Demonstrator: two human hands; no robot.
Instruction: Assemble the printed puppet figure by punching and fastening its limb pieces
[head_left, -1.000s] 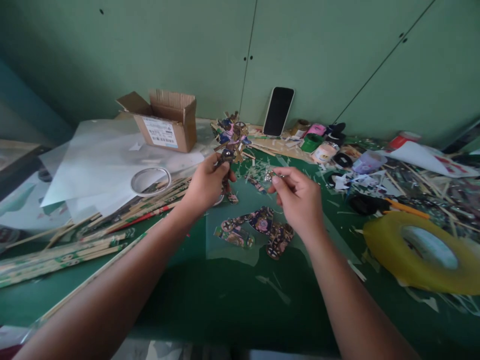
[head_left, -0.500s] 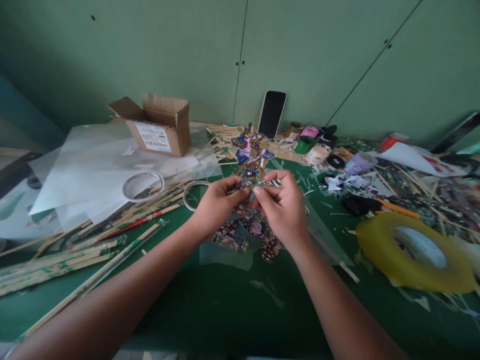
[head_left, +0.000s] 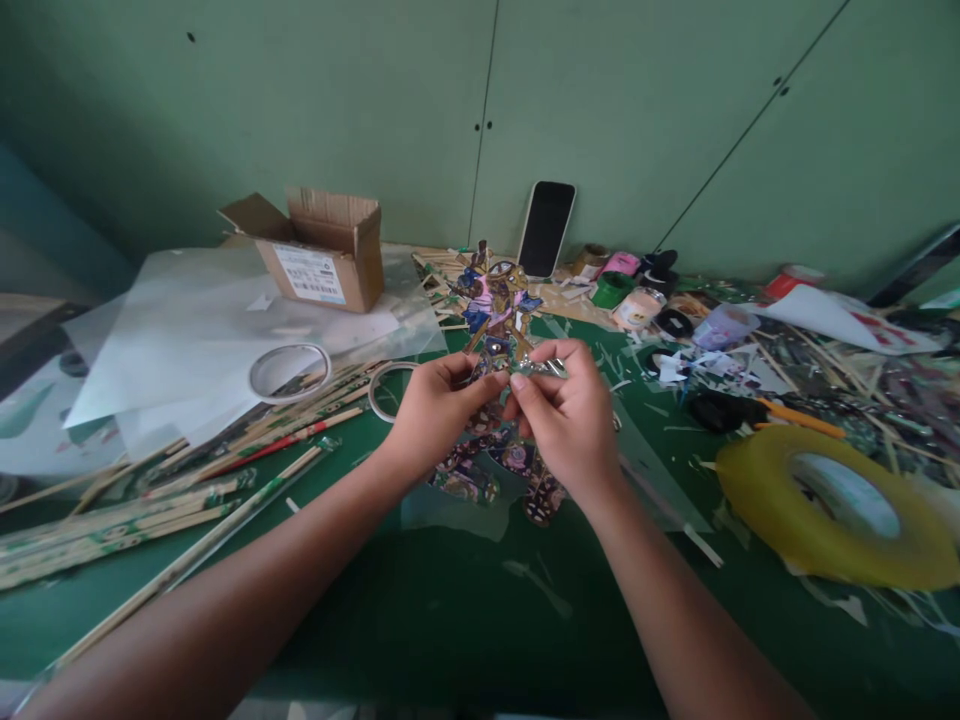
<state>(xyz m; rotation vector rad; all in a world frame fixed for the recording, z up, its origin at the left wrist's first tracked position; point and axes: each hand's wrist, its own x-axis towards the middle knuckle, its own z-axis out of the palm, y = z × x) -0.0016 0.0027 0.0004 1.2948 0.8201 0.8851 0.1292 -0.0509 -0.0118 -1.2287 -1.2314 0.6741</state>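
Pinching a patterned cutout (head_left: 496, 305) just above a green table (head_left: 420, 620), a person's left hand (head_left: 442, 405) closes thumb and fingers on its lower part, while the right hand (head_left: 574, 420) grips a small shiny piece (head_left: 553, 367) right beside it, the two thumbs nearly meeting. More patterned parts (head_left: 541, 495) lie below, on or over a clear sheet (head_left: 450, 514).

The hold looks delicate: the cutout seems thin and is held low down, so a hard squeeze or a twist could bend it or let its top swing. The shiny piece is small enough that a slack pinch might drop it among the pale scraps (head_left: 660, 410), where it would be hard to spot. A dipping finger could nudge the parts beneath out of place.

Fingers cover the spot where cutout and shiny piece come closest; whether they touch or are joined cannot be told. Nor can the shiny piece's full shape. The hands hide some of the parts, and dim light blurs their outlines. Both forearms run out of frame at the bottom, the clutter of sticks (head_left: 795, 375) melts together at right, and the floor of the box (head_left: 319, 270) is out of sight.
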